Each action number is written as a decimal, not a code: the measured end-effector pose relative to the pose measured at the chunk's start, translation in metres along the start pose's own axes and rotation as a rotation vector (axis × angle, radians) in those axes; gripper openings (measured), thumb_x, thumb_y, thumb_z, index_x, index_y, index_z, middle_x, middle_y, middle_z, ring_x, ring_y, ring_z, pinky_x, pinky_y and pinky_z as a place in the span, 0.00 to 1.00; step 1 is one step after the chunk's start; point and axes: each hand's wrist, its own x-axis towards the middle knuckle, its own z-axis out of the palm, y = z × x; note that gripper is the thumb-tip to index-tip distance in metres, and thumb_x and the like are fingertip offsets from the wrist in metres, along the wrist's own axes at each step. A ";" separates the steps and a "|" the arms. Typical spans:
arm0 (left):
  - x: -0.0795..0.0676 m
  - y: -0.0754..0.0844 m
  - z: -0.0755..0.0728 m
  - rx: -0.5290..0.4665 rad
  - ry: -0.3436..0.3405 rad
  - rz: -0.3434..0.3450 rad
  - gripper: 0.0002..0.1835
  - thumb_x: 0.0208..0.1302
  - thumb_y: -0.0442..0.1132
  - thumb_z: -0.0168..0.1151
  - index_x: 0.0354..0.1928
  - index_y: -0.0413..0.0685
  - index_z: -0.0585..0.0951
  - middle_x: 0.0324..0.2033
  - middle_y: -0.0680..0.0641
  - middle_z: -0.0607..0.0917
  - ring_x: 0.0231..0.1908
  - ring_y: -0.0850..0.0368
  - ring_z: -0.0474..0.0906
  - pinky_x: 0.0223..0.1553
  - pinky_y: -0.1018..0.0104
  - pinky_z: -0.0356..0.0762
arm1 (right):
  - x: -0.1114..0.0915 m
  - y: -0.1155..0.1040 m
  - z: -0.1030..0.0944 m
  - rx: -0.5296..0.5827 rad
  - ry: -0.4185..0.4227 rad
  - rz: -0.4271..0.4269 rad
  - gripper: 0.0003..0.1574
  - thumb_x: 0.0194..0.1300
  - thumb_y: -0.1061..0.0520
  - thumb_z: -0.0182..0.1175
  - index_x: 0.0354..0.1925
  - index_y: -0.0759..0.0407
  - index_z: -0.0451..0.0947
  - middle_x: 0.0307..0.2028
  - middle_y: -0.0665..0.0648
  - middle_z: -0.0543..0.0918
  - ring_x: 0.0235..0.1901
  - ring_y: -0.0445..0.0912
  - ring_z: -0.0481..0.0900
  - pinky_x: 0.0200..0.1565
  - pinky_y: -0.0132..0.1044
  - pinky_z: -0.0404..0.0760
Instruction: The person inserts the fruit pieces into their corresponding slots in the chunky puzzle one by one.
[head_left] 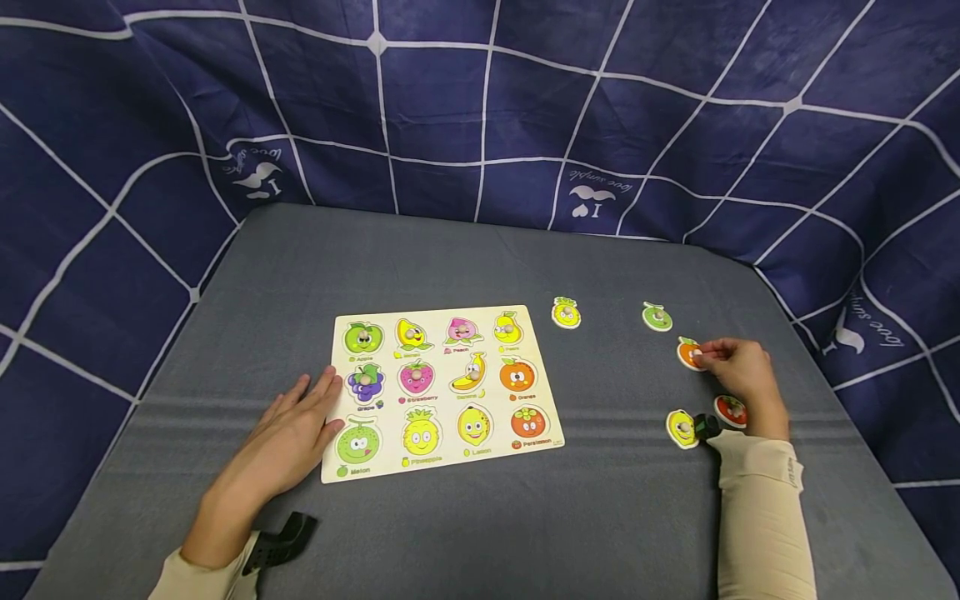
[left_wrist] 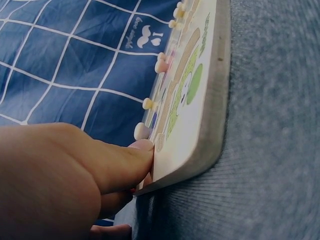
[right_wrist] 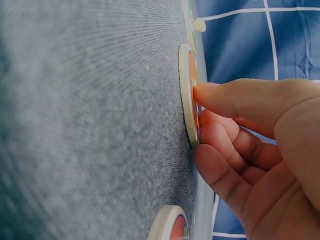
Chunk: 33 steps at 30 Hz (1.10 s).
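A wooden fruit puzzle board [head_left: 450, 400] lies on the grey cloth, its upper pieces bearing small knobs. My left hand [head_left: 292, 433] rests at the board's left edge, fingers fairly straight, and the thumb [left_wrist: 125, 162] touches the corner near the melon picture. On the right, my right hand [head_left: 742, 375] pinches the orange puzzle piece [head_left: 687, 353] by its knob between thumb and fingers. That piece [right_wrist: 188, 100] stays close over the cloth, face up. Below the hand is a red persimmon piece [head_left: 730, 411], partly behind the wrist.
A yellow lemon piece [head_left: 681, 428] lies beside the black right wrist strap [head_left: 707, 427]. Farther back are a green melon piece [head_left: 657, 317] and a yellow pineapple piece [head_left: 566, 313]. A blue checked curtain [head_left: 480, 108] surrounds the table [head_left: 450, 533] at the back and sides.
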 end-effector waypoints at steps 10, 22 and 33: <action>0.000 0.000 -0.001 -0.002 -0.014 -0.007 0.32 0.70 0.37 0.59 0.70 0.27 0.63 0.71 0.31 0.60 0.68 0.24 0.53 0.61 0.25 0.53 | -0.002 -0.005 0.000 0.003 0.006 -0.001 0.22 0.67 0.49 0.65 0.41 0.69 0.83 0.29 0.57 0.86 0.24 0.37 0.73 0.25 0.32 0.70; 0.001 0.001 -0.001 -0.014 -0.026 -0.024 0.32 0.71 0.37 0.59 0.70 0.28 0.63 0.72 0.32 0.59 0.69 0.25 0.52 0.61 0.25 0.52 | -0.005 -0.017 -0.001 -0.010 0.030 -0.047 0.19 0.66 0.50 0.66 0.39 0.69 0.83 0.30 0.58 0.86 0.24 0.38 0.75 0.25 0.32 0.71; -0.001 0.002 -0.001 -0.014 -0.024 -0.026 0.32 0.70 0.37 0.59 0.70 0.28 0.63 0.72 0.32 0.59 0.69 0.25 0.52 0.61 0.26 0.51 | -0.007 -0.031 0.000 0.005 0.010 -0.074 0.16 0.65 0.54 0.67 0.39 0.69 0.83 0.30 0.59 0.86 0.23 0.37 0.74 0.23 0.31 0.72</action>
